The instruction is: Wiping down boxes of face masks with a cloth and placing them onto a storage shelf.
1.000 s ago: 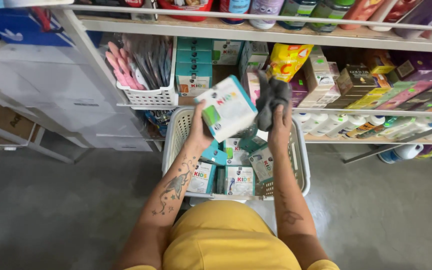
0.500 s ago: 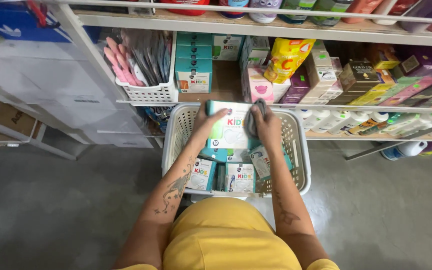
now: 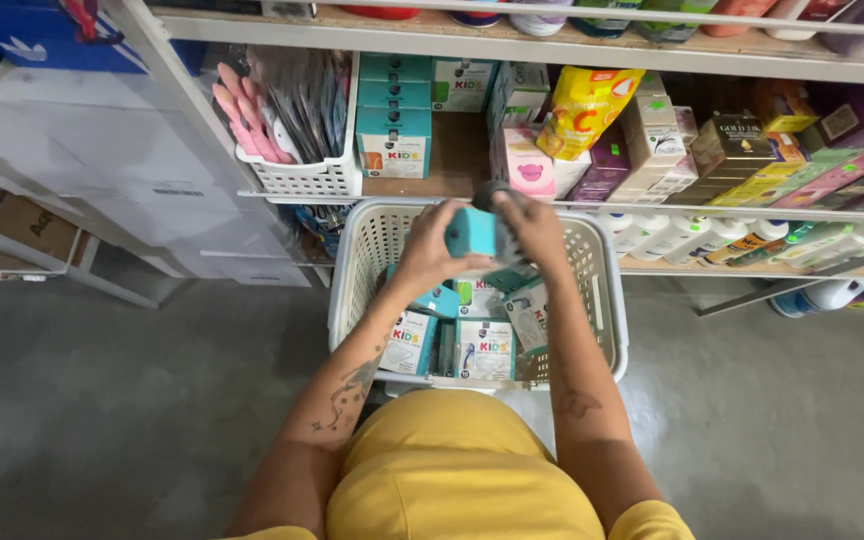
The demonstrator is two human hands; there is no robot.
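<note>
A: Position of teal box (image 3: 472, 233)?
B: Held above white laundry basket (image 3: 360, 262), near its far rim, between both hands.

A: Grip state, left hand (image 3: 430, 252)?
B: Closed on left end of teal box, fingers wrapped over near face.

A: Grip state, right hand (image 3: 532, 228)?
B: Closed on right end and top of same box; dark cloth (image 3: 493, 192) pinched under fingers at box's upper edge.

A: Surroundings?
B: More teal and white boxes (image 3: 484, 348) lying inside basket, directly below held box. Stacked teal boxes (image 3: 393, 115) on shelf beyond, beside small white basket (image 3: 304, 178) holding pink items
</note>
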